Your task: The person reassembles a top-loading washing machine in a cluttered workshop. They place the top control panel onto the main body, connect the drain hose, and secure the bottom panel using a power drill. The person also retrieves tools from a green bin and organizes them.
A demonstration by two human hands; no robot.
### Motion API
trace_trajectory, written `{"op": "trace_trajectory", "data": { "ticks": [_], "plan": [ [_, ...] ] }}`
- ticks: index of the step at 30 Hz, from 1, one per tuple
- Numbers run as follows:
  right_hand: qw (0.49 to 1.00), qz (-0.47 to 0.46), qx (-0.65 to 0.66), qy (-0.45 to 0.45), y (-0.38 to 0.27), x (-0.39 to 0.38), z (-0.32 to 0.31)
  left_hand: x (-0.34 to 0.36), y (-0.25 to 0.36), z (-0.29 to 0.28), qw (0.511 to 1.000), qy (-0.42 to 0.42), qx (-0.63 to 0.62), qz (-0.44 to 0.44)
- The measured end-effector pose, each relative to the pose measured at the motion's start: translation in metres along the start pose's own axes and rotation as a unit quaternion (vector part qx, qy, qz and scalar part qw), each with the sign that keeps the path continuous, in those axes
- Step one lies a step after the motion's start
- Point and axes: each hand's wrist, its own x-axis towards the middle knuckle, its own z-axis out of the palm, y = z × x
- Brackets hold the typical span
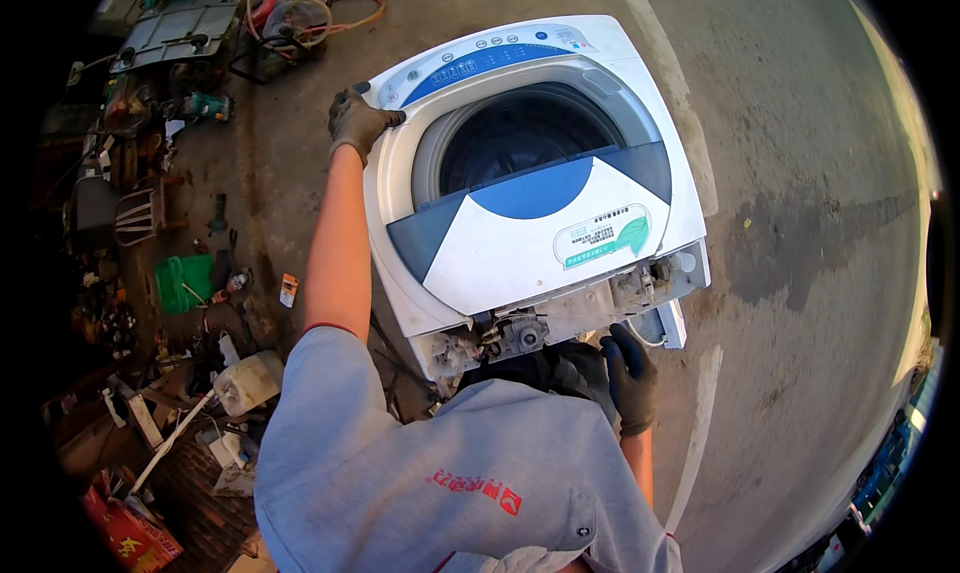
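My gloved left hand (358, 121) grips the upper left corner of a white washing machine (678, 216) with a blue control strip (468, 65) and an open-topped drum (520, 136). Its folded lid (500, 243) lies across the near part of the top. Along the near edge, valves and fittings (525, 333) are exposed. My gloved right hand (628, 381) is low at the near right, its fingers partly extended and slightly apart beside a loose white panel (672, 325). Whether those fingertips touch the machine, I cannot tell. My body is close against the machine's near side.
Assorted tools, hoses and machinery (300, 28) crowd the left side. A green bin (182, 281), a plastic jug (248, 381) and a red box (125, 523) lie there too. Concrete ground (800, 273) with pale painted lines extends right, toward blue objects (890, 453) at the rim.
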Motion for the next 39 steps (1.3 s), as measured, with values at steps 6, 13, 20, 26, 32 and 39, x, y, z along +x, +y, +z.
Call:
{"op": "trace_trajectory", "data": {
  "ticks": [6, 13, 20, 26, 32, 39],
  "plan": [
    [1.0, 0.017, 0.005, -0.005, 0.002, -0.004, 0.0, 0.019, 0.009, -0.001, 0.993, -0.116, -0.005, -0.006],
    [1.0, 0.011, -0.011, -0.02, -0.001, -0.008, 0.001, 0.076, -0.022, 0.012, 0.982, -0.19, 0.014, 0.017],
    [0.998, -0.027, 0.001, -0.055, -0.027, 0.015, 0.015, 0.016, 0.003, -0.009, 0.992, -0.095, 0.03, 0.071],
    [0.97, -0.189, 0.068, -0.141, -0.148, 0.113, 0.115, -0.009, -0.013, -0.01, 0.995, -0.056, 0.031, 0.072],
    [0.965, -0.171, -0.147, -0.136, -0.194, 0.248, 0.266, -0.005, -0.018, -0.002, 0.99, -0.089, 0.029, 0.108],
    [0.965, -0.182, -0.161, -0.101, -0.176, 0.265, 0.313, -0.003, -0.026, -0.01, 0.986, -0.113, 0.018, 0.12]
  ]
}}
